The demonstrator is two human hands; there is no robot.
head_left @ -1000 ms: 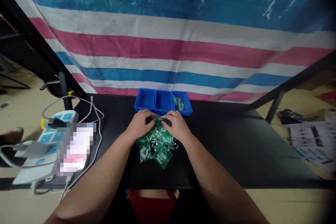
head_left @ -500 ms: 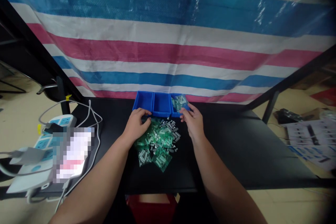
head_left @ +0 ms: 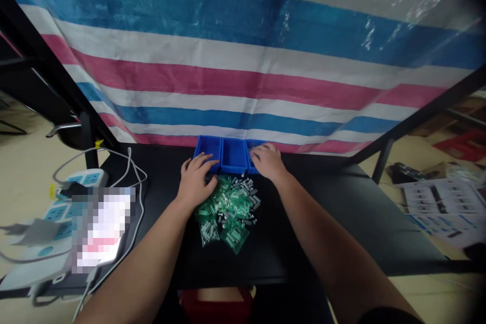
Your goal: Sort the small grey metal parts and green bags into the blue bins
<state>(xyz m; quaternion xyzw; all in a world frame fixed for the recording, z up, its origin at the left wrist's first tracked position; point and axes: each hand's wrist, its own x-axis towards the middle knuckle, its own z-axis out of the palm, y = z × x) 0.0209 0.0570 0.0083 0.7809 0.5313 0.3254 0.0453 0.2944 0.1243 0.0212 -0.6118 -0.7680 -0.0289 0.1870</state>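
Observation:
My left hand point(head_left: 196, 182) is open, fingers spread, over the left side of the pile and just in front of a blue tray's left compartment point(head_left: 208, 144). My right hand point(head_left: 268, 160) reaches over the right compartment point(head_left: 251, 167), palm down with fingers apart. It covers most of the clear bag there, and its fingertips are partly hidden. Below the trays lies a heap of small green-tinted plastic bags point(head_left: 231, 202) holding metal parts. Loose screws and grey plugs point(head_left: 250, 185) lie along its upper right side. The middle blue compartment point(head_left: 234, 154) stands between my hands.
At the left are a white power strip point(head_left: 89, 178), a lit phone point(head_left: 104, 228) and loose white cables point(head_left: 142, 202). A striped plastic sheet point(head_left: 235, 81) hangs behind the black table point(head_left: 334, 217). A red stool point(head_left: 216, 306) is below the front edge.
My right hand has moved up and left from the tray's near right corner to over the right compartment, covering the bag. My left hand's fingers have spread a little. The view has shifted slightly.

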